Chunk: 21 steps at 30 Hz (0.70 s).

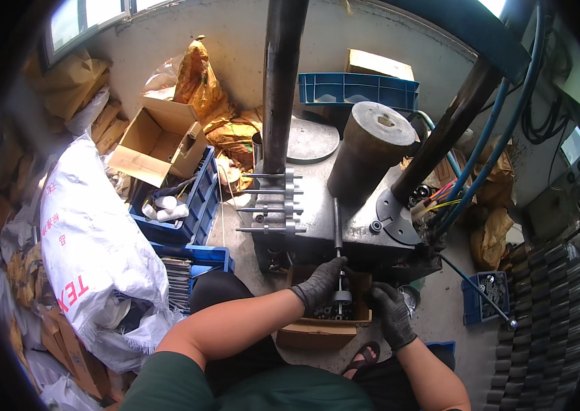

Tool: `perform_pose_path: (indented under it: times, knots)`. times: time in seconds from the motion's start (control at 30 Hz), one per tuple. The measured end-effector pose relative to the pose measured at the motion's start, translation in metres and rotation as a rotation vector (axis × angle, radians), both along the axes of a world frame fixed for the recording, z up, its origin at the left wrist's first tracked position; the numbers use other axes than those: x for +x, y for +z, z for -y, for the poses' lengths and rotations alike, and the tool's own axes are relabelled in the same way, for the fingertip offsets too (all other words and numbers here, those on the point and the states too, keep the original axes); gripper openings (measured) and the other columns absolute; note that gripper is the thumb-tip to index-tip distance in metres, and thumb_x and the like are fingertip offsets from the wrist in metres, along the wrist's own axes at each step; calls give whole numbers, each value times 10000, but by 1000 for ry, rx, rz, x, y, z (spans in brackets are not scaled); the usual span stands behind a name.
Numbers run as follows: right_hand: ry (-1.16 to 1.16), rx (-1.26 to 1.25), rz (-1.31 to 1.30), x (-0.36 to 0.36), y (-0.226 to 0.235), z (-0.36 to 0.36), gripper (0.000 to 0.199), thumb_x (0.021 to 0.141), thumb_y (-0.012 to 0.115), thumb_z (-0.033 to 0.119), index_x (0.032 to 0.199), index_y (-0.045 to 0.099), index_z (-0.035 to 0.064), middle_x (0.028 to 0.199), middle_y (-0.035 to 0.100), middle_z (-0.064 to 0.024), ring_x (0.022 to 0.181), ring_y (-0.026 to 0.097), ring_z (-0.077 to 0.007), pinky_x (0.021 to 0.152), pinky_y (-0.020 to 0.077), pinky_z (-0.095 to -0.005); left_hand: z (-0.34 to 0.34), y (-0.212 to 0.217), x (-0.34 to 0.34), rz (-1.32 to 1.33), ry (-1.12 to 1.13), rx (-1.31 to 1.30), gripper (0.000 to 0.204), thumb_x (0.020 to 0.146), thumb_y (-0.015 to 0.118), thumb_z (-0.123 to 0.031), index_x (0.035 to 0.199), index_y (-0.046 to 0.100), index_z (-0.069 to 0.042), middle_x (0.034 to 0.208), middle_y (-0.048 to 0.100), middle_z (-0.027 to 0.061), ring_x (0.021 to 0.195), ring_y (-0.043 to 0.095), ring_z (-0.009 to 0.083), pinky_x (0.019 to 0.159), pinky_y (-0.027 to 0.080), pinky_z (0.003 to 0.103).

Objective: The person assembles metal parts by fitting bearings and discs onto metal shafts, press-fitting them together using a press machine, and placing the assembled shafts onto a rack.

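My left hand [318, 283], in a dark grey glove, is closed around a slim metal shaft [341, 273]. A round collar [342, 297] sits on the shaft's lower part, above an open cardboard box [317, 334] with small dark metal parts inside. Above the hand, a rod [337, 226] runs up over the press bed's front edge; whether it is the same piece, I cannot tell. My right hand [394, 316], gloved alike, is at the box's right side with fingers loosely bent and nothing visible in them. Several similar shafts with collars [280, 202] lie in a row on the press bed.
The press has a thick steel cylinder [373, 147] between two dark columns [283, 89]. Blue crates [197, 198] and a large white sack [94, 253] stand left. At right are a blue bin of metal parts [487, 296], a ball-ended lever [478, 293] and stacked dark metal pieces [544, 322].
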State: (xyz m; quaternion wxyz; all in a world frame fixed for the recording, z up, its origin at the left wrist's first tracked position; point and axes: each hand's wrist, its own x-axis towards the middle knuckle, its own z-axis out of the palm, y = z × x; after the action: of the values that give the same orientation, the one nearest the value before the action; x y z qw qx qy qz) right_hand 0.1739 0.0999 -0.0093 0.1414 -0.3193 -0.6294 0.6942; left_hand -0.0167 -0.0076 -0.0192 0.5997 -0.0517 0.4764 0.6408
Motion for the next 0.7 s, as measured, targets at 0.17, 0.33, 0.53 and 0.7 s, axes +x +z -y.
perform_pose_path:
  times: [0.17,0.33,0.53,0.7]
  knots:
    - [55,-576,-48,-19,-16,13,514,1042,564,458,1393,590,83,1254,675,-85,1185,638,-246,1028,514,-428,10,17,21,-25,-10,149,287,1048,572,-364,1069,655,-90,887,623,38,807,632,158,750,578,350]
    - [114,-1046,-323,-25,-11,11,566,994,618,416,1462,526,111,1341,631,-102,1233,613,-280,1050,507,-481,12,33,17,-477,-23,371,324,1009,655,-231,1273,585,-58,1011,639,26,961,644,132,889,557,313]
    - [156,-697,-442,-32,33,12,578,948,671,394,1436,526,121,1347,633,-103,1267,604,-264,1095,487,-482,16,48,7,-631,-118,510,499,945,759,-143,1375,539,-19,1118,672,44,1073,652,138,953,558,335]
    - [100,-809,-392,-25,22,1,562,966,643,490,1381,556,122,1212,669,-70,1096,666,-215,916,569,-397,13,64,3,-637,-27,509,616,906,816,-133,1442,542,-5,1238,695,101,1146,666,182,1034,542,345]
